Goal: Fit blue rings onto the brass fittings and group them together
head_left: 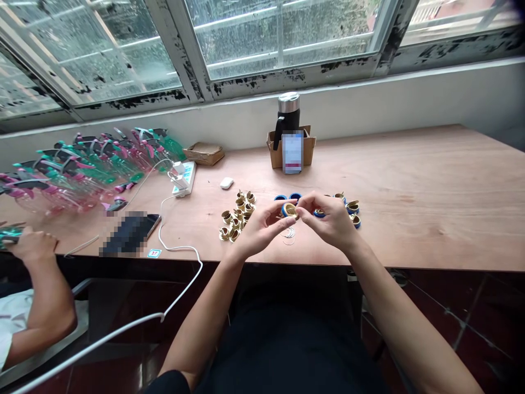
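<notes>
Between my hands, above the table, is a small round gold-coloured metal piece with a blue rim [289, 210]. My left hand [266, 223] grips it from the left between thumb and fingers. The fingertips of my right hand [328, 219] are pinched at its right edge. Just behind my fingers are blue rings [295, 196] on the table. Thin wire rings [289, 235] lie below my hands. Several gold metal pieces [238, 210] are grouped left of my left hand. More gold pieces with blue rims [353, 208] sit by my right hand, which partly hides them.
Further back stand a cardboard box [276, 157], a black flask [289, 117] and a propped phone [292, 152]. A white case [226, 183], power strip [186, 178] and dark phone [131, 234] lie leftward. Pink and green bottles [82, 169] crowd the far left, near another person's hand [35, 246].
</notes>
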`<state>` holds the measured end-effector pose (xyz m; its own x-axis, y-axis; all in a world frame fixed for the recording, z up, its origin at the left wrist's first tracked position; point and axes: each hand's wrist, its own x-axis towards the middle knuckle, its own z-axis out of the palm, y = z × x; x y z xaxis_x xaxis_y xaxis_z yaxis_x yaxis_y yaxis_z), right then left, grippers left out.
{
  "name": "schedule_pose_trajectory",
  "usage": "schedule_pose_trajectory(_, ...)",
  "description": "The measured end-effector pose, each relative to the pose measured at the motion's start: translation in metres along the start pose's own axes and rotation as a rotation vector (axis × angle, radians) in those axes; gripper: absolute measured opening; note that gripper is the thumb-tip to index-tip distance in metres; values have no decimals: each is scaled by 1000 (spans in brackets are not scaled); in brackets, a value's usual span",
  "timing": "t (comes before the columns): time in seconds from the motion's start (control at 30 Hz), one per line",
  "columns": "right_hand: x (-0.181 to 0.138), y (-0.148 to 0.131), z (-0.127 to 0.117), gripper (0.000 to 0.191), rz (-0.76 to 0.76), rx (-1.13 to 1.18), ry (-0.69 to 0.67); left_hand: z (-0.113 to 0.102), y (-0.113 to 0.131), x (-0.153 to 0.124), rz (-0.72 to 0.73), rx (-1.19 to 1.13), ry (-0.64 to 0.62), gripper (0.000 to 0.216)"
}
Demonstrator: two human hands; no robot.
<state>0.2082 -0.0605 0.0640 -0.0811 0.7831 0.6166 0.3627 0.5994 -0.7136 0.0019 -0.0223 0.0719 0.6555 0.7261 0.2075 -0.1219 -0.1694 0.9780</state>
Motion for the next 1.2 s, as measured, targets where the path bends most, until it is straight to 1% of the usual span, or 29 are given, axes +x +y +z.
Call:
schedule_pose_trajectory(0.1, 0, -3, 1, 13, 7, 5, -72, -1, -1, 1, -3, -14, 64, 46)
schedule_pose_trajectory(0.2, 0, -3, 3, 9, 22, 18, -140, -2, -4, 2, -18, -14, 117, 47)
schedule_pose_trajectory(0.27, 0, -3, 3, 5, 41, 27, -189, -3, -5, 3, -49, 22, 154, 45)
schedule_pose_trajectory(0.3, 0, -3, 3, 5, 55, 26, -208, -3, -6, 3, -67, 55, 176, 45)
schedule_pose_trajectory(0.33, -1, -2, 3, 12, 71, 21, -220, -4, -6, 2, -85, 96, 197, 45)
schedule_pose_trajectory(0.4, -1, -2, 3, 33, 94, -1, -229, -4, -6, 2, -121, 173, 225, 45)
schedule_pose_trajectory(0.47, -2, -1, 4, 50, 87, -25, -275, -2, -7, 1, -167, 222, 229, 44)
schedule_pose_trajectory(0.5, -2, -1, 4, 52, 69, -36, -315, -1, -7, 1, -186, 232, 221, 44)
schedule_pose_trajectory(0.53, -2, -1, 6, 50, 49, -43, -350, 0, -8, 1, -200, 237, 209, 44)
schedule_pose_trajectory(0.6, -3, 0, 9, 41, 28, -46, -371, 2, -8, 1, -207, 254, 192, 43)
schedule_pose_trajectory(0.7, -4, 2, 13, 33, 26, -41, -329, 4, -10, 1, -213, 321, 198, 42)
schedule_pose_trajectory(0.83, -5, 1, 16, 27, -47, -129, -302, 6, -12, 2, -236, 402, 217, 43)
schedule_pose_trajectory(0.97, -3, 4, 12, 23, -61, -244, -257, 5, -14, 2, -235, 352, 190, 44)
schedule_pose_trajectory(1.0, -2, 6, 9, 21, -49, -272, -226, 3, -14, 2, -226, 338, 187, 43)
schedule_pose_trajectory(1.07, 0, 17, -2, 21, -3, -339, -119, -3, -14, 3, -196, 350, 213, 44)
schedule_pose_trajectory(1.17, 0, 44, -29, 33, 154, -436, 105, -19, -17, 4, -144, 422, 312, 43)
schedule_pose_trajectory(1.2, -1, 55, -40, 35, 190, -473, 155, -26, -18, 5, -134, 459, 354, 42)
